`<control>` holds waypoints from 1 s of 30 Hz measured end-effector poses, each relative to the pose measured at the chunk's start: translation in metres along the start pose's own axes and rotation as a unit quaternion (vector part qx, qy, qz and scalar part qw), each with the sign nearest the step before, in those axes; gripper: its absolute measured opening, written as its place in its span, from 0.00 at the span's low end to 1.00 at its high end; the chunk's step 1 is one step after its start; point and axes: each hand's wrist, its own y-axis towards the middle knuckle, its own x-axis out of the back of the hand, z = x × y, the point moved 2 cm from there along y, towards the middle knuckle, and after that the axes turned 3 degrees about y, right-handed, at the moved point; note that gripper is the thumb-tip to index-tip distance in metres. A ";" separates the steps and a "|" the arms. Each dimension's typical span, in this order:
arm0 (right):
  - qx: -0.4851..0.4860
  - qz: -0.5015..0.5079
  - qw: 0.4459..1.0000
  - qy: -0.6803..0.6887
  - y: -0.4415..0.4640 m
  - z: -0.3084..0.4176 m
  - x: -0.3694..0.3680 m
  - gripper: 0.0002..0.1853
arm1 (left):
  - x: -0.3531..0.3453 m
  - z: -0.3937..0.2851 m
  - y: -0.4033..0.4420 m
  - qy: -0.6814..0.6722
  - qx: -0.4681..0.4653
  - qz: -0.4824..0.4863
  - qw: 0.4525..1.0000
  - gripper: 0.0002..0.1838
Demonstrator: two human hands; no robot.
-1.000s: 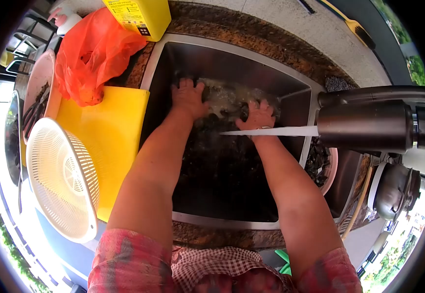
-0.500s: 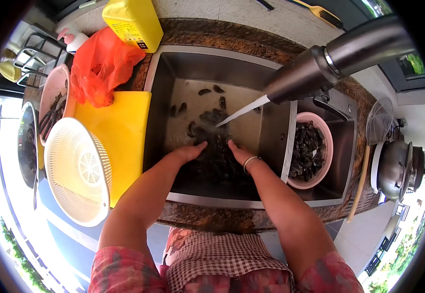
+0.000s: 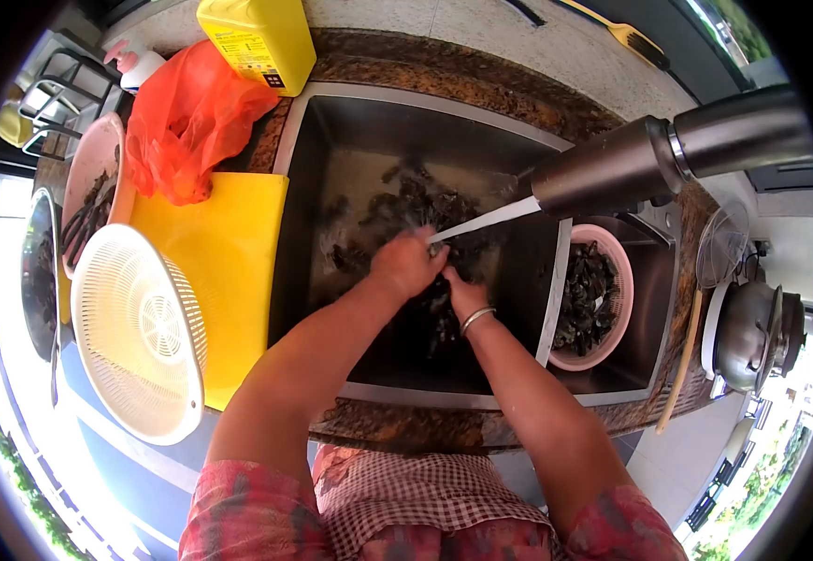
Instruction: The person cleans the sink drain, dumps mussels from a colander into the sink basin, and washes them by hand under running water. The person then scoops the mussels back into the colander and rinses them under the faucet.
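My left hand (image 3: 406, 265) is in the sink (image 3: 327, 122), right under the running water, its fingers curled over a small dark piece I cannot make out clearly. Close to it is my right hand (image 3: 467, 297), wearing a bracelet, thumb up and the other fingers mostly hidden among dark pieces. Around both hands lies a heap of dark, mussel-like shellfish (image 3: 422, 198) in cloudy shallow water. A black faucet (image 3: 603, 168) sends a stream of water (image 3: 490, 221) onto my left fingers.
A pink basket (image 3: 629, 299) of similar shellfish sits in the smaller right basin. To the left are a yellow cutting board (image 3: 238, 280), a white colander (image 3: 135, 327), a pink bowl (image 3: 88, 178), a red plastic bag (image 3: 187, 122) and a yellow container (image 3: 261, 42).
Both hands have come closer together, the left moving up and right into the stream. The shellfish heap has spread toward the back of the sink.
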 end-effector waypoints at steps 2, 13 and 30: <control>0.005 -0.045 0.977 -0.210 -0.003 0.030 0.012 0.37 | 0.011 0.010 0.015 0.082 -0.006 -0.023 0.996 0.28; -0.376 0.081 0.922 0.042 -0.049 0.016 -0.013 0.52 | -0.034 0.055 -0.024 -0.166 0.209 0.163 0.950 0.46; -0.152 0.000 0.872 -0.466 -0.036 0.039 0.021 0.43 | 0.010 0.105 -0.007 0.127 0.227 0.048 0.964 0.40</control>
